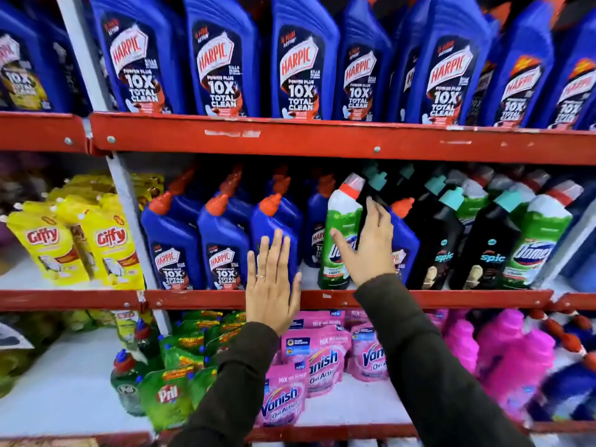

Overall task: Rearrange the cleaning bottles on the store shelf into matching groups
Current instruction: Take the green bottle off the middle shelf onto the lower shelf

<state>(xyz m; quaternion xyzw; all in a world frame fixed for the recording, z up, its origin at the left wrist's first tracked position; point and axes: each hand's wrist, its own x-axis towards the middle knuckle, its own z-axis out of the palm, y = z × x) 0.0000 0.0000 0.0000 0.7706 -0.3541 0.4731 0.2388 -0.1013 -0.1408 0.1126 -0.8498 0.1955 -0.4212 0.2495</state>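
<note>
The middle shelf [193,298] holds three blue Harpic bottles in front at the left. My left hand [272,285] lies flat and open against the third Harpic bottle [267,221]. To its right stands a green Domex bottle [338,217]. My right hand [371,250] is spread open, its thumb across the Domex label and its fingers touching a black bottle [362,204] behind. A lone blue Harpic bottle [403,240] is partly hidden by that hand. Further right are black Spic bottles [442,240] and another green Domex bottle [538,240].
Large Harpic bottles [222,59] fill the top shelf. Yellow Giffy pouches [106,246] sit left of a grey shelf post [129,201]. The bottom shelf holds green Pril pouches [171,395], pink Vanish pouches [283,398] and pink bottles [516,356].
</note>
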